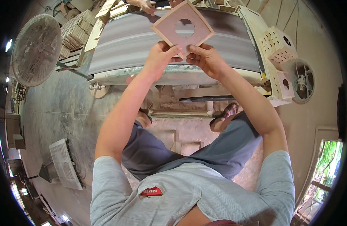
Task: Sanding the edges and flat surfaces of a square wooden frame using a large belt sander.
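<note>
Both my hands hold a square wooden panel (166, 27) by its near corner, raised over a wide grey sanding belt (124, 43). The panel has a pale raised rim and a large round hole in its middle; it is turned so that one corner points at me. My left hand (160, 58) pinches the left side of that corner, thumb on top. On the right side, my right hand (208, 60) grips it with thumb and curled fingers. Through the hole the belt shows below.
Across the belt, another person's hands (146, 6) are near the far edge. A large fan (37, 49) stands left, beside stacked wood pieces (76, 34). Pierced wooden boxes (277, 47) sit along the right, next to a round wall fan (303, 81). A black bar (203, 99) crosses below the belt.
</note>
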`<state>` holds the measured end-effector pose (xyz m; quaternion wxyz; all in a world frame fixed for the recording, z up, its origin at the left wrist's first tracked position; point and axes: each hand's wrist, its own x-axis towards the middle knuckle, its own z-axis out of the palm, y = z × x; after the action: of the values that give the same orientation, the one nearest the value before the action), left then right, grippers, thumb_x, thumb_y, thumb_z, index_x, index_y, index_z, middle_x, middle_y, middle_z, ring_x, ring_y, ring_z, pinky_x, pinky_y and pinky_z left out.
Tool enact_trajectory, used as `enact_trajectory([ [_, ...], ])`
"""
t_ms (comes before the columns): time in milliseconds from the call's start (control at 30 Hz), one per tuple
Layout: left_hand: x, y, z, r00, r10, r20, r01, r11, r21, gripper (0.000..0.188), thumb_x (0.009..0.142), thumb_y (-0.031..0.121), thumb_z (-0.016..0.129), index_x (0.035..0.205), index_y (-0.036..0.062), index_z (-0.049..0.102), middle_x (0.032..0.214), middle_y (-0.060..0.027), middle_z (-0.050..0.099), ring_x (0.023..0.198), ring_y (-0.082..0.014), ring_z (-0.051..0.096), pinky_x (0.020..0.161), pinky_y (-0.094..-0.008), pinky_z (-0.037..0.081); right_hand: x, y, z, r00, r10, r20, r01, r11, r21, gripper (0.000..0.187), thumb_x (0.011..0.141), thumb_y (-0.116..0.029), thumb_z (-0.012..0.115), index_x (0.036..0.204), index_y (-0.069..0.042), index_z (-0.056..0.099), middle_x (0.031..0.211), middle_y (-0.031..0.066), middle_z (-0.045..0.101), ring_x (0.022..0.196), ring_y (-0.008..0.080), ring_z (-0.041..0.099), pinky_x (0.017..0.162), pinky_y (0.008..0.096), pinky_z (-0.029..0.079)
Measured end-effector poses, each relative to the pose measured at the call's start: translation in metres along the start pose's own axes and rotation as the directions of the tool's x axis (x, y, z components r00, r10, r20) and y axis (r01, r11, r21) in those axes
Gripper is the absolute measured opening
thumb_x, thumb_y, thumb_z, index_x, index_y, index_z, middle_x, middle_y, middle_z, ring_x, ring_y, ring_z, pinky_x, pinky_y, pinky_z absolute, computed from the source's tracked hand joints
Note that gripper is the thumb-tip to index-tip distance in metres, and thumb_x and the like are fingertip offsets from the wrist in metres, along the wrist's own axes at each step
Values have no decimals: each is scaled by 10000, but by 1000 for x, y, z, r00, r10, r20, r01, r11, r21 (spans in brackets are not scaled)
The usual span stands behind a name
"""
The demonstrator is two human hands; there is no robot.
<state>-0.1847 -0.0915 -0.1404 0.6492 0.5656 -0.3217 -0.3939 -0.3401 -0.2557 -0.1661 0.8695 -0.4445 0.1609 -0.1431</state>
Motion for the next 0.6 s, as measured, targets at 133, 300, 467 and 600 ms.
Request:
enact_trajectory([
  [133,4,6,-10,1000,-19,-3,19,964,266,469,1024,242,758,1365,-36,595,1257,-122,713,1159,-216,694,996,-366,573,6,-7,-22,967,-176,-185,111,942,-315,360,1025,-172,764,1335,-31,647,1203,62,708,1089,212,680,954,366,552],
  [300,22,-20,-30,998,53,42,-67,867,493,492,1012,226,770,1399,-19,589,1290,-124,727,1195,-197,686,1041,-366,541,18,-25,-66,917,-398,18,295,647,-703,419,950,-152,828,1318,-17,677,1203,57,732,1053,181,660,935,337,544],
  [467,48,-46,-33,995,72,64,-96,804,586,476,999,198,775,1398,-5,613,1307,-151,741,1217,-200,685,1057,-363,528,20,-23,-97,943,-303,137,299,595,-746,262,951,-93,806,1195,-57,716,1044,16,726,939,132,635,903,316,530],
  [600,71,-53,-22,994,44,99,-103,673,732,515,953,215,796,1403,16,643,1301,-151,761,1225,-275,703,1066,-400,525,22,-20,-117,954,-282,100,196,337,-921,219,933,-72,790,1135,-28,718,1001,54,741,903,154,651,849,329,542],
])
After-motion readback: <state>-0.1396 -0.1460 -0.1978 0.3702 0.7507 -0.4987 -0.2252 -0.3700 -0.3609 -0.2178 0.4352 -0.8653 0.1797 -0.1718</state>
